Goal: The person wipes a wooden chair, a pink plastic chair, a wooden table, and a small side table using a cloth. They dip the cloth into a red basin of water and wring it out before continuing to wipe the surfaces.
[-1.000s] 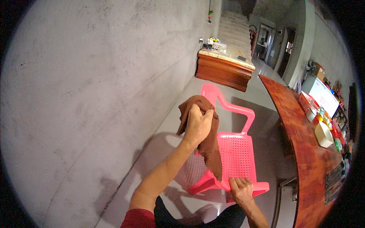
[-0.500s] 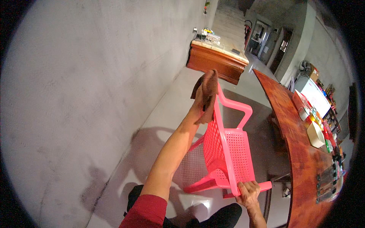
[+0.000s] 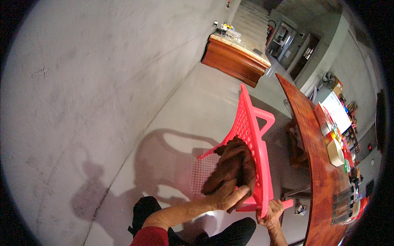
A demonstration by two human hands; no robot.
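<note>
A pink plastic armchair (image 3: 263,164) with a perforated back stands on the floor in front of me, tilted in the view. My left hand (image 3: 227,199) presses a dark brown cloth (image 3: 234,167) against the outer side of its backrest; the thumb shows, while the fingers are mostly covered by the cloth. Closed around the near corner of the backrest, by the near armrest, is my right hand (image 3: 271,214).
A long wooden table (image 3: 305,139) runs along the right, bearing a cream container (image 3: 335,152) and several other items. A bare grey wall (image 3: 102,82) rises at left. Farther off stands a low wooden cabinet (image 3: 234,61) with things on top.
My left hand has brought the cloth from the far top end of the backrest down and nearer, onto its outer face. The chair has tipped and turned slightly; my right hand stays on it.
</note>
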